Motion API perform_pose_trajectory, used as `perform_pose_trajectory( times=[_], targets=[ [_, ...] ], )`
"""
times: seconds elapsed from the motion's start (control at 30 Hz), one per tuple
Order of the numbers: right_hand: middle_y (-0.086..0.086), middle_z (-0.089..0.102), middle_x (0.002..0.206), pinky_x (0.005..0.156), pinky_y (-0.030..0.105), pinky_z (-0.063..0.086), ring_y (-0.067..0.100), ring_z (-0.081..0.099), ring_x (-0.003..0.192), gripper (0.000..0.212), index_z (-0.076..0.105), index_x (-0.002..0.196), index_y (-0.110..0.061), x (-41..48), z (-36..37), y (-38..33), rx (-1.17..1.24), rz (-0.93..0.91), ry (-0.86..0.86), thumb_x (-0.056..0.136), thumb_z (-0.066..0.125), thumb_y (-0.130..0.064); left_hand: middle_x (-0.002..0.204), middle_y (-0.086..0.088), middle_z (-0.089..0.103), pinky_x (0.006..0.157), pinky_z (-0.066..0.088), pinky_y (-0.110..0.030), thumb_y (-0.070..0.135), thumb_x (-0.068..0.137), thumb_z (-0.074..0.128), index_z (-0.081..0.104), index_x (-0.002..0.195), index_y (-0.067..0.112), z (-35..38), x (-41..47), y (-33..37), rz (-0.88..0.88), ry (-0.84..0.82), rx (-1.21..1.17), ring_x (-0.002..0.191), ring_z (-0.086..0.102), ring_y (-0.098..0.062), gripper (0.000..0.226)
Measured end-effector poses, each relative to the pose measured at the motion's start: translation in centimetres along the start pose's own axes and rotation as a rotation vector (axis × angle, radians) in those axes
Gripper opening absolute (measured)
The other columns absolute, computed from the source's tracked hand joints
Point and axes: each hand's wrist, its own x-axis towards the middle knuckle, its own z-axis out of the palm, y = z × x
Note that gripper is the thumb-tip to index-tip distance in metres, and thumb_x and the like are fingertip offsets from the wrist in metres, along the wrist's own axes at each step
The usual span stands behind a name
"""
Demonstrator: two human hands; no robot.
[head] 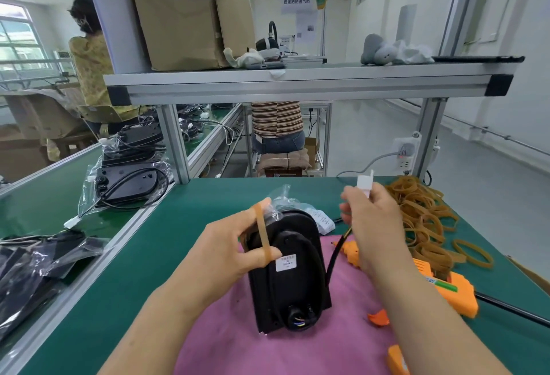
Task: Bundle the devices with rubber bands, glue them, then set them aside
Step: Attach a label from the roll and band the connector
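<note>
Black device (285,273) stands on end beside left fingers (256,257) stretching a tan rubber band (263,231); right fingers (351,195) pinch its white connector (365,185).

— Where's the left hand (229,243)?
— Gripping the black device (291,279), upright on the pink cloth (226,339), a rubber band (263,233) stretched from thumb to finger.
— And the right hand (372,219)?
— Pinching the white connector (364,185) of the cable (331,258), above the orange glue gun (446,288).
</note>
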Motion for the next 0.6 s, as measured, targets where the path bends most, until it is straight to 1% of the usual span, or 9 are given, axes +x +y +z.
perform_pose_trajectory(
  times=[0.1, 0.2, 0.3, 0.37, 0.4, 0.43, 0.5, 0.53, 0.6],
  targets=[
    [0.002, 0.064, 0.079, 0.076, 0.032, 0.052, 0.012, 0.060, 0.074, 0.009, 0.063, 0.083, -0.020, 0.2, -0.3, 0.5, 0.023, 0.059, -0.131, 0.092, 0.061, -0.018, 0.129, 0.041, 0.053, 0.100, 0.051, -0.034, 0.046, 0.070, 0.079, 0.045, 0.140, 0.053, 0.5, 0.1, 0.3, 0.041, -0.041, -0.004, 0.118, 0.053, 0.003, 0.078],
    [-0.004, 0.069, 0.097, 0.088, 0.030, 0.051, 0.010, 0.064, 0.096, 0.009, 0.068, 0.094, -0.032, 0.0, -0.4, 0.7, -0.023, -0.005, -0.302, 0.092, 0.063, -0.026, 0.129, 0.037, 0.055, 0.103, 0.048, -0.033, 0.036, 0.075, 0.082, 0.044, 0.140, 0.053, 0.6, 0.3, 0.1, 0.046, -0.038, -0.023, 0.120, 0.051, 0.008, 0.077],
    [-0.019, 0.066, 0.115, 0.098, 0.028, 0.043, -0.004, 0.058, 0.111, 0.030, 0.061, 0.121, -0.037, -0.4, -1.0, 0.3, -0.095, -0.018, -0.552, 0.092, 0.064, -0.032, 0.129, 0.036, 0.056, 0.103, 0.048, -0.035, 0.040, 0.074, 0.079, 0.046, 0.139, 0.051, 0.5, 0.3, 0.2, 0.040, -0.036, -0.034, 0.120, 0.053, 0.004, 0.074],
    [-0.018, 0.052, 0.139, 0.112, 0.035, 0.037, -0.003, 0.045, 0.129, 0.055, 0.046, 0.140, -0.034, -0.9, -1.3, 0.0, -0.163, -0.046, -0.524, 0.090, 0.068, -0.033, 0.130, 0.036, 0.055, 0.103, 0.049, -0.038, 0.043, 0.072, 0.076, 0.049, 0.139, 0.048, 0.5, 0.2, 0.4, 0.043, -0.036, -0.038, 0.121, 0.054, 0.002, 0.073],
    [-0.015, 0.047, 0.142, 0.114, 0.035, 0.035, 0.000, 0.042, 0.132, 0.062, 0.043, 0.142, -0.033, -1.3, -1.3, -0.2, -0.209, -0.135, -0.399, 0.086, 0.071, -0.035, 0.130, 0.035, 0.055, 0.102, 0.049, -0.038, 0.042, 0.072, 0.076, 0.050, 0.139, 0.047, 0.5, 0.1, 0.4, 0.047, -0.039, -0.037, 0.122, 0.053, 0.002, 0.072],
    [-0.012, 0.048, 0.138, 0.112, 0.033, 0.036, 0.003, 0.044, 0.129, 0.060, 0.047, 0.137, -0.030, -1.9, -1.3, -0.7, -0.257, -0.298, -0.236, 0.084, 0.073, -0.036, 0.129, 0.035, 0.056, 0.102, 0.050, -0.038, 0.040, 0.074, 0.077, 0.051, 0.139, 0.045, 0.5, 0.1, 0.5, 0.051, -0.043, -0.034, 0.122, 0.053, 0.002, 0.071],
    [-0.005, 0.057, 0.112, 0.094, 0.028, 0.045, 0.011, 0.054, 0.107, 0.035, 0.062, 0.111, -0.018, -3.4, -0.8, -1.7, -0.335, -0.721, -0.010, 0.080, 0.073, -0.032, 0.126, 0.030, 0.060, 0.102, 0.050, -0.037, 0.031, 0.078, 0.080, 0.052, 0.138, 0.042, 0.4, 0.2, 0.4, 0.050, -0.052, -0.026, 0.120, 0.055, 0.002, 0.068],
    [-0.006, 0.057, 0.095, 0.082, 0.024, 0.045, 0.010, 0.055, 0.091, 0.020, 0.065, 0.094, -0.016, -4.3, -0.3, -1.9, -0.378, -0.850, -0.015, 0.081, 0.073, -0.029, 0.123, 0.026, 0.063, 0.101, 0.050, -0.037, 0.026, 0.079, 0.081, 0.054, 0.138, 0.039, 0.4, 0.3, 0.3, 0.047, -0.054, -0.024, 0.118, 0.056, 0.000, 0.066],
    [-0.013, 0.052, 0.074, 0.064, 0.019, 0.041, 0.003, 0.048, 0.068, 0.018, 0.061, 0.074, -0.020, -6.1, 1.0, -1.9, -0.514, -0.860, -0.155, 0.081, 0.074, -0.030, 0.118, 0.020, 0.067, 0.101, 0.049, -0.033, 0.019, 0.079, 0.081, 0.058, 0.134, 0.033, 0.3, 0.3, 0.2, 0.047, -0.059, -0.033, 0.113, 0.060, -0.002, 0.060]
  ],
)
